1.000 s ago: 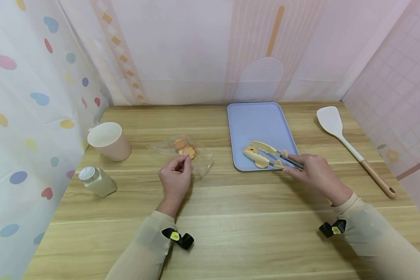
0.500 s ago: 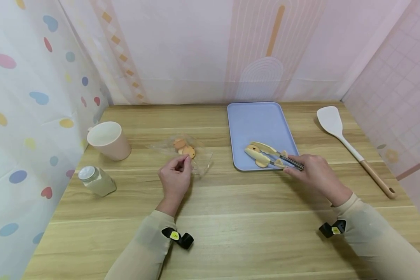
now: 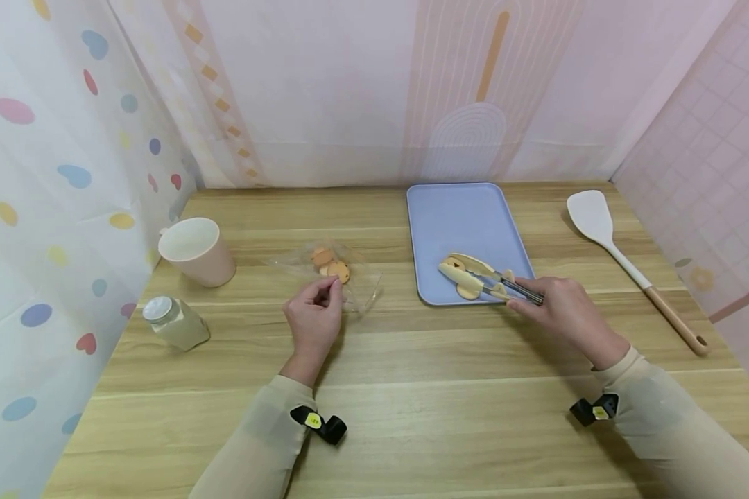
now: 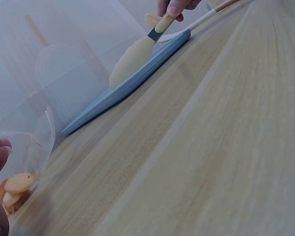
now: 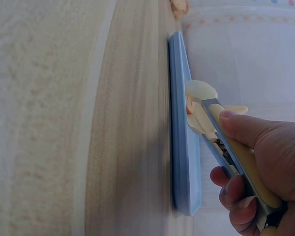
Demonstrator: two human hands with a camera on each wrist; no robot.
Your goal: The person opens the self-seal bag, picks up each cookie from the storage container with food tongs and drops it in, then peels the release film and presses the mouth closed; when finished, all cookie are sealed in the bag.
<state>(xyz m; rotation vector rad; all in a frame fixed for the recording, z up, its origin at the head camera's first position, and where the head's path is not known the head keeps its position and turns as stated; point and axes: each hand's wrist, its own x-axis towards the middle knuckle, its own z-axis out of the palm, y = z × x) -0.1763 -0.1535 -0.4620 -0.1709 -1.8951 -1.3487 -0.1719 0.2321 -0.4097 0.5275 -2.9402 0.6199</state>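
Note:
In the head view my left hand (image 3: 314, 315) pinches the near edge of a clear plastic bag (image 3: 365, 294), its thumb and forefinger together. Several round cookies (image 3: 338, 272) lie inside the bag. My right hand (image 3: 564, 308) grips a pair of kitchen tongs (image 3: 458, 277) with cream-coloured heads, low over the near end of a blue tray (image 3: 455, 215). One cookie (image 3: 454, 263) with a dark mark shows between the tong heads. Another cookie (image 3: 468, 293) lies on the tray, partly hidden beneath the tongs. In the right wrist view the fingers wrap round the tongs' handle (image 5: 250, 169).
A pink mug (image 3: 200, 253) and a glass jar with a white lid (image 3: 177, 324) stand on the left side of the wooden table (image 3: 412, 416). To the right of the tray lies a white spatula (image 3: 624, 260) with a wooden handle. Curtains enclose the table's back and sides.
The tong heads have drawn closer together around the cookie and shifted slightly to the right. My left hand and the bag have stayed in place.

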